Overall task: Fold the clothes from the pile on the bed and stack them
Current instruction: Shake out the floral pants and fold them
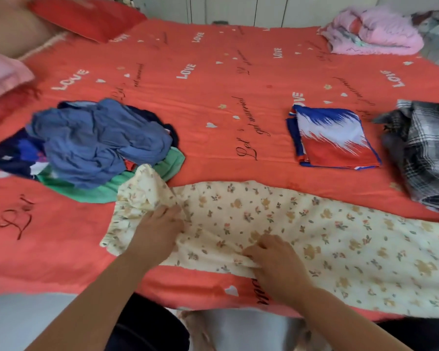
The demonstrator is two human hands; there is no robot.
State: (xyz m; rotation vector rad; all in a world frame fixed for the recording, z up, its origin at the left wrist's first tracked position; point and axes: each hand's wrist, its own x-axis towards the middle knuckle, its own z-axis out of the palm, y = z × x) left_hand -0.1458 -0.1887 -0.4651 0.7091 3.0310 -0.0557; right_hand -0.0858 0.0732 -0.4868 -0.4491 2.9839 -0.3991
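Observation:
A cream floral garment [302, 224] lies spread along the near edge of the red bed [213, 97]. My left hand [160, 229] rests on its left end, fingers pinching a raised fold near the ruffled hem. My right hand [274, 262] grips a bunch of the same fabric at the near edge. The pile of unfolded clothes [96, 145], blue, navy and green, sits to the left just beyond the garment. A folded blue, white and red piece [332, 138] lies at the right.
A grey plaid garment [426, 153] lies loose at the right edge. A pink folded blanket [375, 31] sits at the far right corner. Red and pink pillows [86, 16] are at the far left. White cabinets stand behind the bed.

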